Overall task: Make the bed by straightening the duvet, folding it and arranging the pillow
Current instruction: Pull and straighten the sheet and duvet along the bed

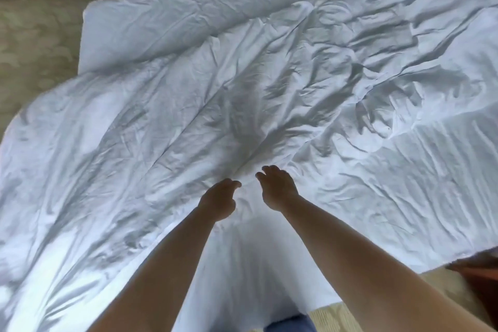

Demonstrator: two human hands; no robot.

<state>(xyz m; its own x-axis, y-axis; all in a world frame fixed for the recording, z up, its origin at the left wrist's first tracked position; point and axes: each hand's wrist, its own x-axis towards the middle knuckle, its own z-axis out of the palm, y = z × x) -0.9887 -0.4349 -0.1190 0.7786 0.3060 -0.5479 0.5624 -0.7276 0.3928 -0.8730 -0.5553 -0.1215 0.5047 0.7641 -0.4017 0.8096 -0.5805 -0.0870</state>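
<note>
The white duvet (242,94) lies spread and creased across the bed (113,24), hanging off its left side. Left hand (219,201) and right hand (277,188) hover just above its near middle, fingers loosely curled, holding nothing. No pillow visible. Risk: tugging from the middle could bunch creases and slide the overhang floorward.

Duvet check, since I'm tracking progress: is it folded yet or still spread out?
Spread out, not folded: the duvet lies as one wrinkled layer across the bed, overhanging its left side.
</note>
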